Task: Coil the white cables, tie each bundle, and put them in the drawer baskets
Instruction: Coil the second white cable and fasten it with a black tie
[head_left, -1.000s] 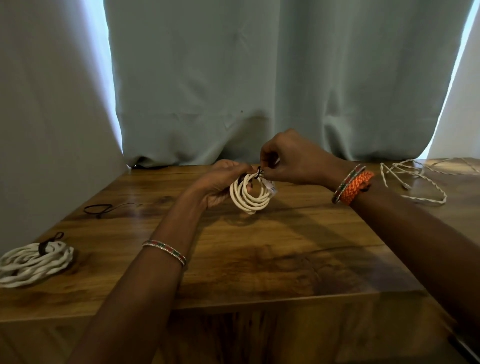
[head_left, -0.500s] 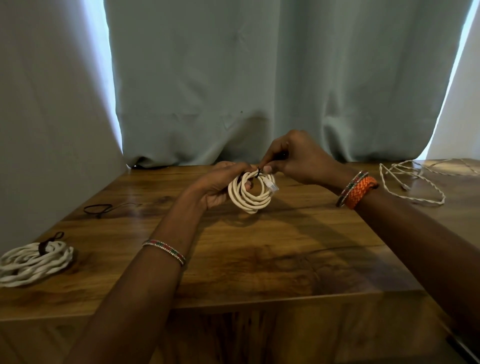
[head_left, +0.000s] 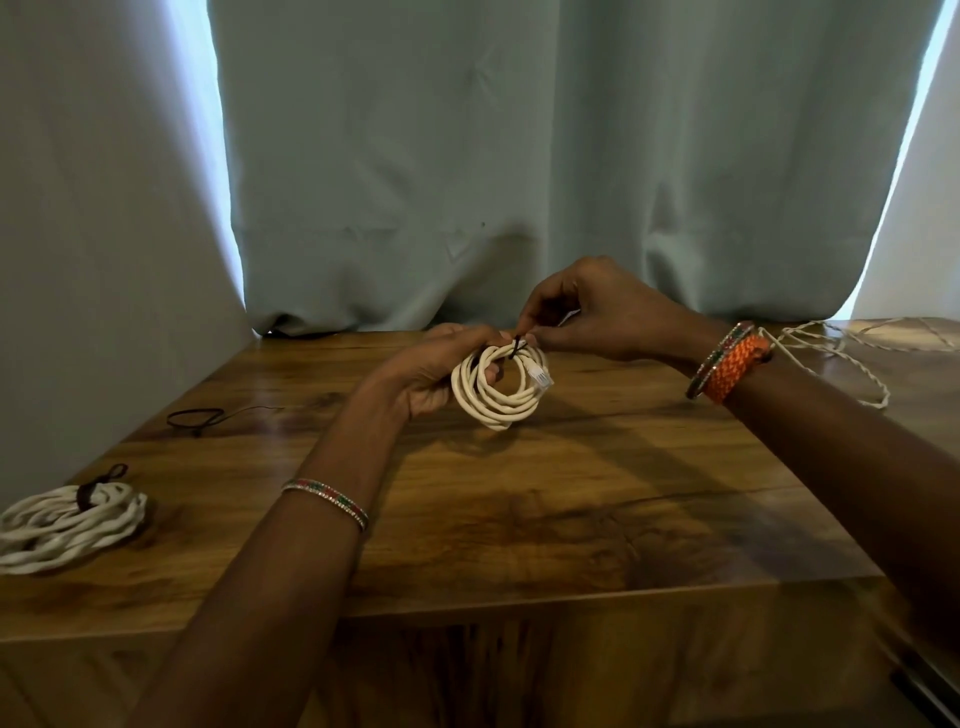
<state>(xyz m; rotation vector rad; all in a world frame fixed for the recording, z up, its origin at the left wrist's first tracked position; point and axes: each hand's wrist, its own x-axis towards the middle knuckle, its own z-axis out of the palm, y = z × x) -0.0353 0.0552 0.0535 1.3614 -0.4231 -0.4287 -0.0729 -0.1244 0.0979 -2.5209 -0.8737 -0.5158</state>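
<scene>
Cables: one bundle tied, a second being tied, a third loose.

I judge the task near halfway: a tied coil (head_left: 70, 522) lies at the table's left edge, well apart from the hands. My left hand (head_left: 431, 374) is closed around the small coil (head_left: 501, 387), held above the table (head_left: 519, 519); my right hand (head_left: 597, 312) pinches the dark tie (head_left: 518, 345) at the coil's top. A loose cable (head_left: 831, 358) sprawls uncoiled at far right, and a spare tie (head_left: 197, 415) lies at far left. No drawer or basket is in view, so stowing remains. Wooden top, glossy; grey curtains behind, with daylight at the gaps.
</scene>
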